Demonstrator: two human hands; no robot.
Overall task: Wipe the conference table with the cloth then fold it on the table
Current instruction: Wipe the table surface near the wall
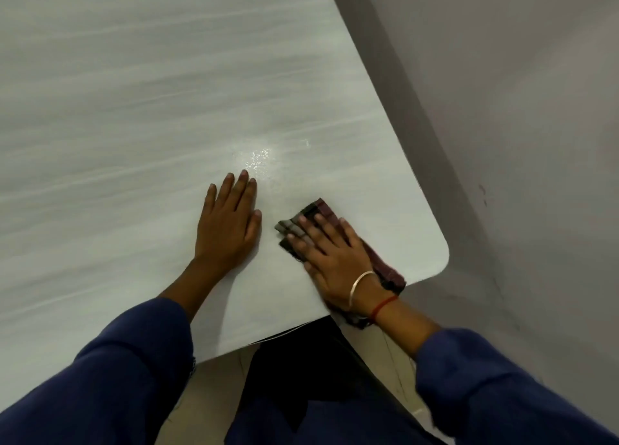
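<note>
The conference table (134, 109) has a pale grey, wood-grain top and fills the left and middle of the head view. My right hand (330, 253) presses flat on a dark checked cloth (320, 208) near the table's rounded front right corner. The cloth is bunched under the palm, and one end hangs over the table edge by my wrist. My left hand (227, 227) lies flat on the bare tabletop just left of the cloth, fingers together, holding nothing. A shiny wet patch (258, 158) glints just beyond my left fingertips.
The table's right edge (385, 116) runs diagonally beside a grey wall (502, 109), with a narrow gap between them. Below the front edge I see pale floor tiles (214, 381) and a dark table base (301, 361). I wear blue sleeves.
</note>
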